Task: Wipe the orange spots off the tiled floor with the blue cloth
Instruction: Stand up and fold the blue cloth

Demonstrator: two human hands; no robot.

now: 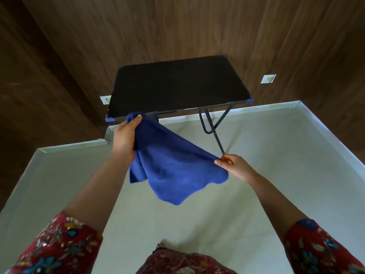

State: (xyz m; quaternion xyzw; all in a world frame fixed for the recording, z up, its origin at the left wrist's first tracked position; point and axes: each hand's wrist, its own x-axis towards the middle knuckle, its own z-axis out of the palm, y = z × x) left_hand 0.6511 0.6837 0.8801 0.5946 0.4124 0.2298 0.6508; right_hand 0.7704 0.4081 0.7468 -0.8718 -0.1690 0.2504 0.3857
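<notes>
1. Before the black rectangular folding table (pixel 177 86), the fuzzy blue cloth (pixel 173 171) hangs mid-air, probably spread ready for wiping.
2. Left hand (pixel 126 135) grips a bunched corner; right hand (pixel 231 165) pinches the opposite edge.
3. Pale floor (pixel 276 155) beneath shows no orange spots.

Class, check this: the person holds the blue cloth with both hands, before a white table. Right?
No. The head view shows the table is black, not white; the left hand and right hand do hold the blue cloth.
</notes>
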